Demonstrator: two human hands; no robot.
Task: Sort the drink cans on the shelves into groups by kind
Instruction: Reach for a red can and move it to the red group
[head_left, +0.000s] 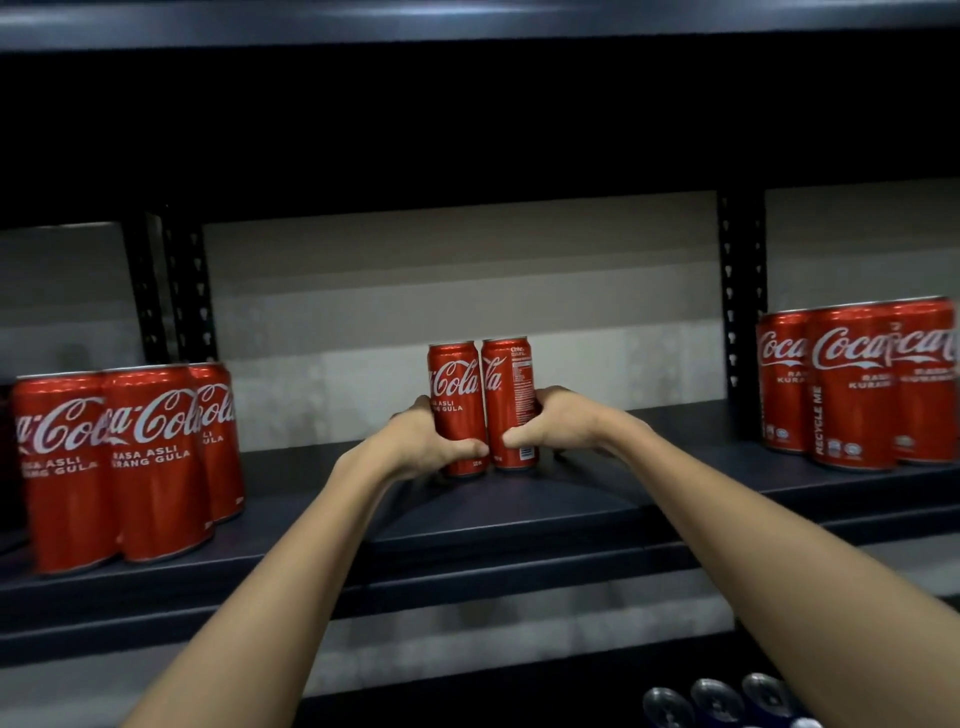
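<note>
Two hands are holding two red cans side by side in the middle of the shelf.

The left hand (421, 441) is wrapping its fingers around the left red can (456, 405), and the right hand (550, 423) is gripping the right red can (508, 400). Both cans are standing up straight and touching each other on the dark shelf (519, 514). I think the person is putting same-kind cans together. More red cans are waiting in a left bunch (130, 457) and a right bunch (857, 384), well apart. Next, the pair probably needs sliding over to one bunch, gently, so nothing is tipping.
</note>
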